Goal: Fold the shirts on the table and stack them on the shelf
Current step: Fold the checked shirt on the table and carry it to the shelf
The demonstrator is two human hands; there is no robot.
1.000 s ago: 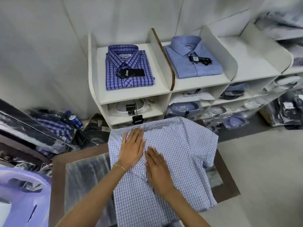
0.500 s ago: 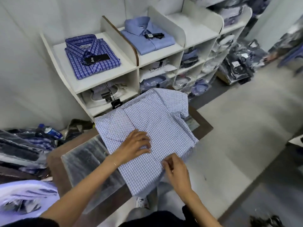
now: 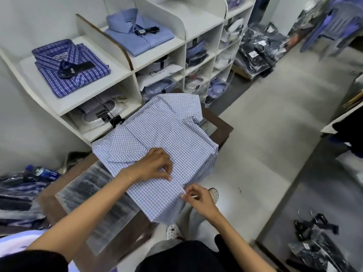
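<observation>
White cubby shelves (image 3: 125, 73) stand at the far side, two folded shirts already on top, so the stack has a place waiting. On the near table (image 3: 78, 195), the checked shirt (image 3: 163, 138) lies face down, spread flat for folding. The left hand (image 3: 155, 163) pinches the cloth mid-back, probably to anchor a crease line, while the right hand (image 3: 198, 199) pinches the right-hand edge, seemingly ready to draw that side inward.
</observation>
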